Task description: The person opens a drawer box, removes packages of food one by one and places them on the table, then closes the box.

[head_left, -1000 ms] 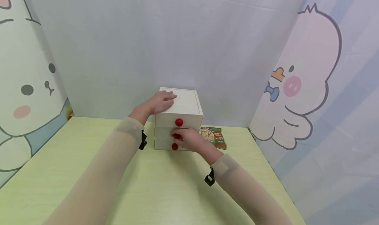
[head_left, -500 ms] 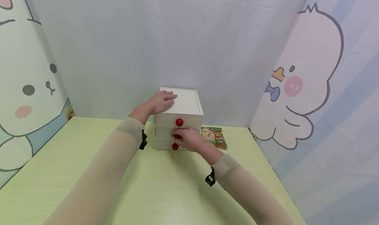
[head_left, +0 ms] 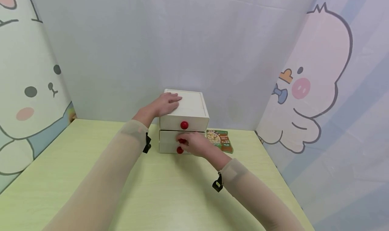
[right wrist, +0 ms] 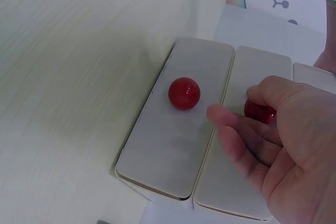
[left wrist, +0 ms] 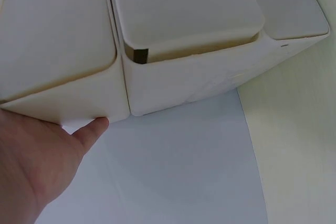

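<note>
A white three-drawer box (head_left: 192, 104) stands at the back of the table, each drawer with a round red knob. My left hand (head_left: 165, 103) rests on the left part of its top, fingers extended; in the left wrist view the thumb (left wrist: 94, 131) lies along the edge. With thumb and fingers, my right hand (head_left: 196, 143) pinches the middle knob (right wrist: 257, 112), which they partly cover. The middle drawer (left wrist: 189, 6) juts out a little past the others. Above and below it, the top knob (head_left: 184, 125) and bottom knob (right wrist: 184, 93) are untouched.
To the right of the box lies a flat green and brown food packet (head_left: 225, 141), partly behind my right hand. A pale curtain (head_left: 121, 55) with cartoon animals hangs behind and beside the light wooden table (head_left: 164, 190).
The middle drawer has come out slightly toward me, and a dark gap shows under the top drawer. Both hands stay nearly in place, the right one still pinching the knob.
</note>
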{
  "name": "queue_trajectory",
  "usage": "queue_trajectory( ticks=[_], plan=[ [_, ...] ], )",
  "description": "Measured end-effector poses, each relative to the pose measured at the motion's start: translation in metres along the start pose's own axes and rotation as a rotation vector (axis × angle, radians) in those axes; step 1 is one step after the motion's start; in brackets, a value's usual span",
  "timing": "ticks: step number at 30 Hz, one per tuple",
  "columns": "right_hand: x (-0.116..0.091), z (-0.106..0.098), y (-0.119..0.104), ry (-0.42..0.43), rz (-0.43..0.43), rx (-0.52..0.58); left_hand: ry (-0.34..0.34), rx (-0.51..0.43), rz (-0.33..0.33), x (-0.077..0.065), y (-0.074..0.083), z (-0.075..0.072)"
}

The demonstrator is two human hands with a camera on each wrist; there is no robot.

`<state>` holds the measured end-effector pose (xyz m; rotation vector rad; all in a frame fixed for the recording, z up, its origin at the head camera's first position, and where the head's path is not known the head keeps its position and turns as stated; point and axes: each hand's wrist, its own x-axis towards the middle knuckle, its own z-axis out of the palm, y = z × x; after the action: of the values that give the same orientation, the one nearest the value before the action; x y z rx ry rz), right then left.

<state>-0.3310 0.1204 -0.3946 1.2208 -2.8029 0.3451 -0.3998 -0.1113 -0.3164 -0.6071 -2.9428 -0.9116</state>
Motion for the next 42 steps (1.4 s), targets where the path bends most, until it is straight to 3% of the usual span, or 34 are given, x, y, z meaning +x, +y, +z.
queue_trajectory(
  ticks=[32, 42],
  plan=[
    [-0.019, 0.006, -0.011, -0.004, -0.015, 0.07, 0.004, -0.002, -0.008, 0.001, -0.005, 0.003],
    [-0.025, 0.01, -0.012, 0.026, -0.071, 0.04, 0.015, -0.004, -0.009, 0.003, -0.005, 0.003]
  ],
)
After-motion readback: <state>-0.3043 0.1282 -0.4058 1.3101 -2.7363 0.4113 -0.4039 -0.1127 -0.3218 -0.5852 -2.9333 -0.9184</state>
